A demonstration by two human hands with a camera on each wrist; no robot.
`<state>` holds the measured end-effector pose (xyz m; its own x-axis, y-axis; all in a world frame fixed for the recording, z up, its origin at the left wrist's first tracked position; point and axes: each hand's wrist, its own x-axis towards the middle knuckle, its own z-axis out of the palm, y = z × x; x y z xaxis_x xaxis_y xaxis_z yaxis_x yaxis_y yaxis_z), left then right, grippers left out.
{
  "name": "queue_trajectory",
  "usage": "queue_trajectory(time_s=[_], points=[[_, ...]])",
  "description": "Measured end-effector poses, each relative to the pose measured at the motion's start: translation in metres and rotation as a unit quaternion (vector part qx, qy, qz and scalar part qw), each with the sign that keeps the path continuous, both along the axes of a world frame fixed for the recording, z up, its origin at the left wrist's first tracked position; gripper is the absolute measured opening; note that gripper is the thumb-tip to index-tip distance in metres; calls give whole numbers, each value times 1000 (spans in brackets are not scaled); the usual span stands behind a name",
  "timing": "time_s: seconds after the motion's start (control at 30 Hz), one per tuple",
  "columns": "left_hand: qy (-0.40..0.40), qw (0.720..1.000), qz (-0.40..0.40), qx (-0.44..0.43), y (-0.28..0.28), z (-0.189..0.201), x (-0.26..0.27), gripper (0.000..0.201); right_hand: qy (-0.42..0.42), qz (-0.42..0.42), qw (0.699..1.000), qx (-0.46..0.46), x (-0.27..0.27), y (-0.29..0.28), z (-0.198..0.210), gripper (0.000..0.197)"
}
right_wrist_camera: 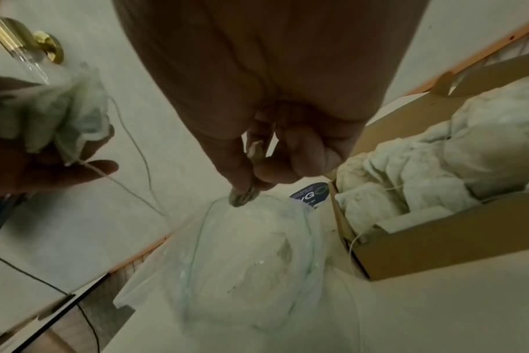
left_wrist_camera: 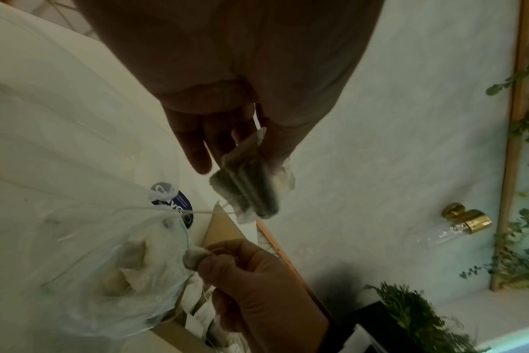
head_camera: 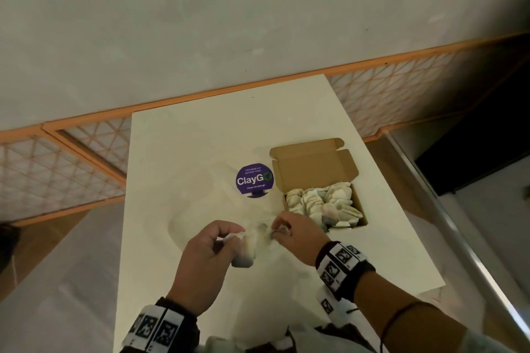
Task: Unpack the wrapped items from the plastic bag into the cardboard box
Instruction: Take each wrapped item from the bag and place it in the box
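Matt brown cardboard box (head_camera: pixel 315 163) showing unprinted, thin clear plastic bag (right_wrist_camera: pixel 257 258) lying crinkled and faintly glossy, wrapped items (head_camera: pixel 324 203) looking like soft off-white paper, smooth matt white table (head_camera: pixel 200 137), glossy purple sticker (head_camera: pixel 254 180), polished brass fitting (left_wrist_camera: pixel 465 218) gleaming.

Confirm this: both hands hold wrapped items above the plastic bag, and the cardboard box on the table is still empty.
Not empty. The head view shows the cardboard box already holding a pile of wrapped items. The rest stands: left hand and right hand each hold one above the plastic bag.
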<state>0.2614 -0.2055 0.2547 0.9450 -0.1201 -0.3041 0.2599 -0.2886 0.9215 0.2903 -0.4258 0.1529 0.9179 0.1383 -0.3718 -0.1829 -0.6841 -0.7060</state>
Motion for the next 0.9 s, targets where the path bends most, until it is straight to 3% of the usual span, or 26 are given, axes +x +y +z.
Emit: queue_trajectory(time_s=[0.3, 0.5, 0.63, 0.77, 0.9], points=[[15, 996, -53, 77, -23, -28, 9, 27, -14, -125, 986, 113, -15, -44, 8, 48], [25, 990, -96, 102, -47, -33, 7, 21, -6, -160, 977, 138, -22, -64, 21, 31], [-16, 985, -135, 108, -63, -34, 10, 21, -10, -142, 976, 167, -28, -70, 34, 27], [37, 987, -153, 21, -73, -29, 20, 8, -27, -91, 971, 218, -31, -74, 50, 23], [144, 975, -114, -124, -75, -19, 24, 13, -35, -54, 967, 246, -29, -74, 66, 16]])
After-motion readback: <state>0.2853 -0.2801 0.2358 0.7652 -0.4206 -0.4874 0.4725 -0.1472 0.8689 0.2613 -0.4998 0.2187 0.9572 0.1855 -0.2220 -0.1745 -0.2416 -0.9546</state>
